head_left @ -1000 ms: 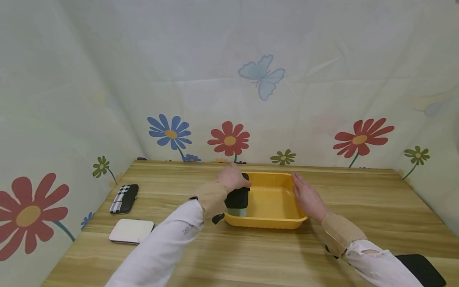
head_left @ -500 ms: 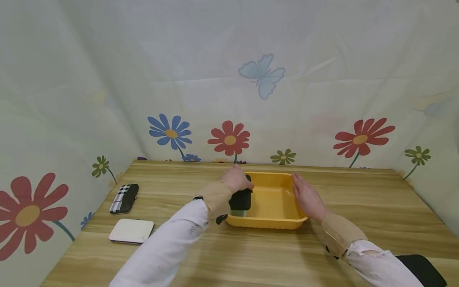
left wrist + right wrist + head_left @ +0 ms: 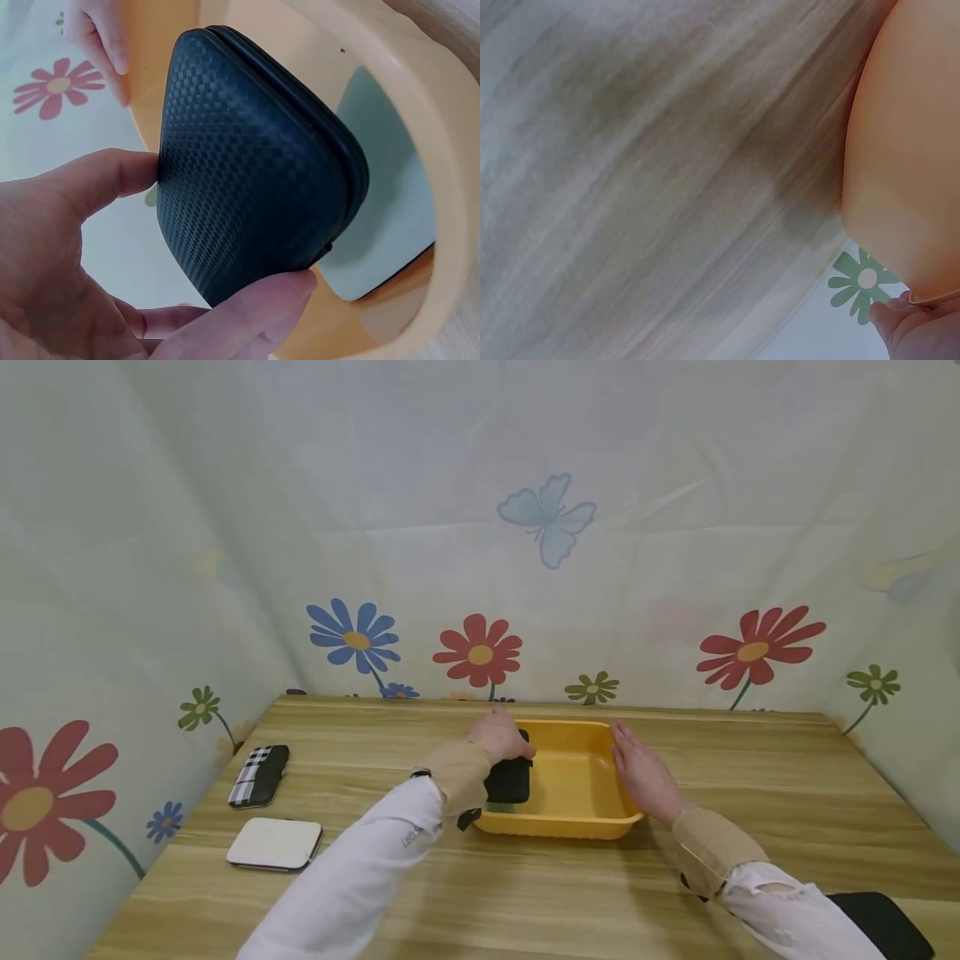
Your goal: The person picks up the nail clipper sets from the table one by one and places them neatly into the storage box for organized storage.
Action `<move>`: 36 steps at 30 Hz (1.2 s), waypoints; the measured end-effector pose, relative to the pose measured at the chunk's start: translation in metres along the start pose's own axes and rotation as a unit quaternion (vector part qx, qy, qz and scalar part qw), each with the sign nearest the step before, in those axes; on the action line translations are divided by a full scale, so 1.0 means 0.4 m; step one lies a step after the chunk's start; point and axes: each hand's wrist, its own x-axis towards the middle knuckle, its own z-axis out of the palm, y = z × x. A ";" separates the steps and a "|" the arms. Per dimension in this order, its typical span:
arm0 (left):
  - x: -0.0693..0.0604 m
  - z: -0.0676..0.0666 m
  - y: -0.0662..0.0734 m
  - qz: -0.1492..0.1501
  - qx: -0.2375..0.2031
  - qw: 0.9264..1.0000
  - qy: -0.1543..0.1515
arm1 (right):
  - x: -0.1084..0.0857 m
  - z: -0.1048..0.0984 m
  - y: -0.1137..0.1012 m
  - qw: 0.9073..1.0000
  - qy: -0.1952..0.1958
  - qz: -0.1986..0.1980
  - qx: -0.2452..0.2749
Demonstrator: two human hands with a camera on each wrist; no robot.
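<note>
Nearest the viewer, a dark slab [image 3: 881, 925] lies on the table [image 3: 570, 893] beside the right sleeve [image 3: 798, 914]. Across the table, the left sleeve [image 3: 352, 868] passes just beside a white case [image 3: 274, 843]; a careless sweep of that forearm could knock it.

Beyond, a person's left hand [image 3: 498, 737] pinches a black case [image 3: 247, 165] between thumb and fingers, tilted over the left end of a yellow tray [image 3: 558, 831]. Whether its low edge touches anything below is hidden. A pale green case [image 3: 382, 187] lies underneath, so a slip of that edge hold could drop one onto the other, or leave the black case perched askew.

The right hand [image 3: 648, 781], fingers straight and gripping nothing, rests against the tray's right wall; too hard a push might skid the tray sideways and spoil the placement.

Off left sits a plaid case [image 3: 258, 777], seemingly out of harm's way. Behind hangs a flowered curtain [image 3: 637, 568].
</note>
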 end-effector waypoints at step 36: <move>0.000 0.024 0.045 0.008 -0.037 0.999 -0.012 | -0.003 0.002 -0.003 1.000 -0.005 0.000 0.003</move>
